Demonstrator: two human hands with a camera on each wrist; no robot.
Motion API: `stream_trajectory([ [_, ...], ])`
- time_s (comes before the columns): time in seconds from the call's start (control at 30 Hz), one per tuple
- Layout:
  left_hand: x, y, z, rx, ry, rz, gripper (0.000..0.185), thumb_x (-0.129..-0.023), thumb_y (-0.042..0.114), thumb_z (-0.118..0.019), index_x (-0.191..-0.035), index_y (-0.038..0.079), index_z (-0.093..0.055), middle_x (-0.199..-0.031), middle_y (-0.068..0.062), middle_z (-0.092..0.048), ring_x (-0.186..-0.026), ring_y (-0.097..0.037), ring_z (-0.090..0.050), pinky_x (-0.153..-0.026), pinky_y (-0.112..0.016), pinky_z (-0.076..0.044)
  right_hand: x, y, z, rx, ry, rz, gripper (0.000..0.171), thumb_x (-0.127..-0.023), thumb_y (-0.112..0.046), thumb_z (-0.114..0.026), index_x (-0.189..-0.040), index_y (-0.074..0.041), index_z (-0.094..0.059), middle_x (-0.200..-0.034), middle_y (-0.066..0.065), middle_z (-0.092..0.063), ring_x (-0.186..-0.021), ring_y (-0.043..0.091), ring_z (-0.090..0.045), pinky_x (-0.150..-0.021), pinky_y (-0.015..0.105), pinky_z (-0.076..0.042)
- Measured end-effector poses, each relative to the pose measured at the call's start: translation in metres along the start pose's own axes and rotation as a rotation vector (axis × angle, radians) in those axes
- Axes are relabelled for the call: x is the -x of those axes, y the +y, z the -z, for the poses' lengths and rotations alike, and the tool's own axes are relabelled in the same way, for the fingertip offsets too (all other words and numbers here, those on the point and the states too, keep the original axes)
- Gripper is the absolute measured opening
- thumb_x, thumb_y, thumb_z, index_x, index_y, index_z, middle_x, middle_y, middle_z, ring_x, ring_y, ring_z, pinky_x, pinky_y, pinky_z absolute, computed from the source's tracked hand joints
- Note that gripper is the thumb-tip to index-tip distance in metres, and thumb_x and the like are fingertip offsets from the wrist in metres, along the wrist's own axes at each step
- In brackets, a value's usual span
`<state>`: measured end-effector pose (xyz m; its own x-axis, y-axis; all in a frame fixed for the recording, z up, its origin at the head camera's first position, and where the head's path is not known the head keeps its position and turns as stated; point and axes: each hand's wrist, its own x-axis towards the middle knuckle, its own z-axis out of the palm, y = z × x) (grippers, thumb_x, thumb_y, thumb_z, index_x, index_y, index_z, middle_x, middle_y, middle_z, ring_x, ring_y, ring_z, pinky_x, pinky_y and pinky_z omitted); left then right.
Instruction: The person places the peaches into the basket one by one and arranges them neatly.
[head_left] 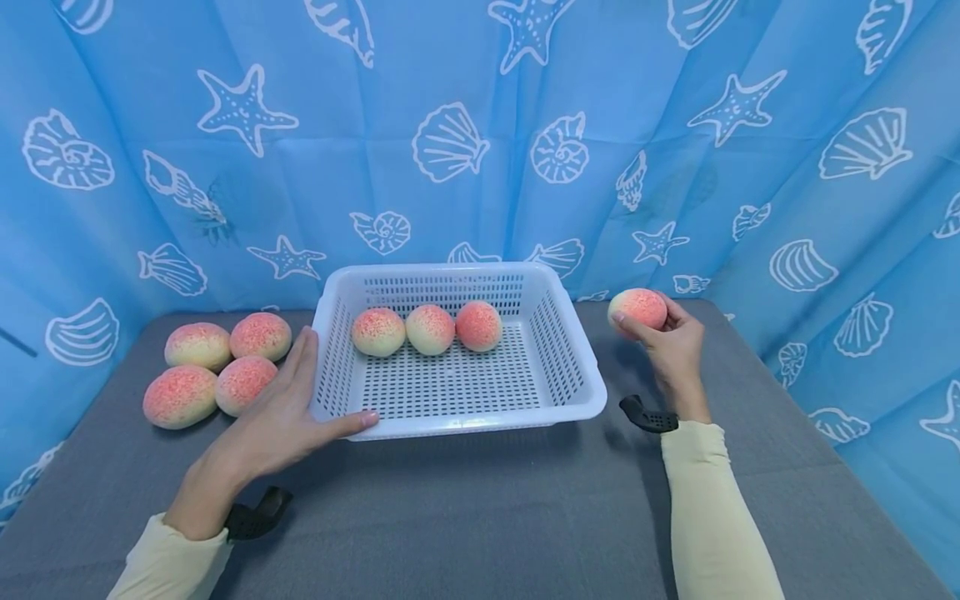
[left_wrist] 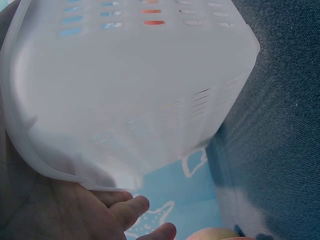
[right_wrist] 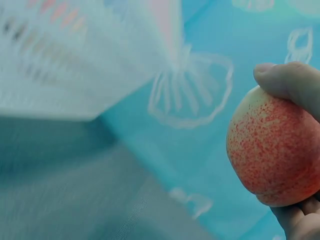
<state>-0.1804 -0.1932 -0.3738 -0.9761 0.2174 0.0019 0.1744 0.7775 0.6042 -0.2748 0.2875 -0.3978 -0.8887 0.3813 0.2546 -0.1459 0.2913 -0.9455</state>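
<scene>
A white plastic basket [head_left: 465,423] with slotted walls stands in the middle of the table, three peaches [head_left: 430,330] lined up inside it near the back. My left hand [head_left: 273,425] rests against its front left corner, thumb along the front rim and the other fingers fairly straight beside the left wall. In the left wrist view the palm meets the basket's rim [left_wrist: 55,172]. To the right of the basket and apart from it, my right hand [head_left: 677,350] grips a pink and cream peach [right_wrist: 275,145] between thumb and fingers, above the table.
Several more peaches [head_left: 180,397] lie grouped on the table left of the basket, close to my left hand. A grey cloth covers the table [head_left: 465,517]. Behind it hangs a blue curtain [head_left: 465,208] with white shell and starfish prints.
</scene>
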Motion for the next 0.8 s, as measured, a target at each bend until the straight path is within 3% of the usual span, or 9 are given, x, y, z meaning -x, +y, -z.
stream_trajectory([
  [0.2, 0.000, 0.000, 0.000, -0.008, 0.012, -0.013, 0.137, -0.078, 0.074, -0.072, -0.158, 0.018, 0.023, -0.168, -0.011, 0.016, -0.143, -0.047, -0.028, -0.107, -0.070, -0.028, 0.005, -0.043, 0.002, -0.144, 0.015, 0.090, 0.070, -0.079, -0.002, -0.086, -0.143, -0.004, -0.058, -0.130, 0.012, -0.062, -0.110, 0.016, -0.061, -0.089, 0.020, -0.052],
  [0.37, 0.000, -0.001, 0.000, -0.003, 0.012, -0.012, 0.136, -0.078, 0.074, -0.072, -0.158, 0.019, 0.023, -0.168, -0.010, 0.017, -0.143, -0.046, -0.030, -0.106, -0.070, -0.029, 0.012, -0.070, 0.002, -0.296, -0.014, 0.148, 0.071, -0.075, 0.008, -0.085, -0.141, -0.002, -0.060, -0.127, 0.013, -0.062, -0.109, 0.021, -0.063, -0.086, 0.019, -0.053],
  [0.6, 0.000, -0.001, 0.000, -0.002, 0.007, -0.008, 0.136, -0.077, 0.076, -0.071, -0.158, 0.020, 0.024, -0.168, -0.009, 0.016, -0.141, -0.045, -0.032, -0.106, -0.070, -0.029, 0.022, -0.084, -0.007, -0.250, -0.079, 0.147, 0.074, -0.076, 0.007, -0.085, -0.143, -0.004, -0.058, -0.132, 0.014, -0.060, -0.110, 0.019, -0.062, -0.089, 0.019, -0.052],
  [0.8, 0.000, -0.001, 0.000, -0.015, 0.005, -0.006, 0.136, -0.077, 0.076, -0.070, -0.158, 0.019, 0.024, -0.168, -0.010, 0.016, -0.141, -0.046, -0.031, -0.106, -0.071, -0.029, 0.036, -0.094, -0.029, -0.198, -0.197, 0.194, 0.072, -0.078, 0.005, -0.084, -0.144, 0.000, -0.055, -0.131, 0.015, -0.061, -0.110, 0.018, -0.063, -0.091, 0.022, -0.052],
])
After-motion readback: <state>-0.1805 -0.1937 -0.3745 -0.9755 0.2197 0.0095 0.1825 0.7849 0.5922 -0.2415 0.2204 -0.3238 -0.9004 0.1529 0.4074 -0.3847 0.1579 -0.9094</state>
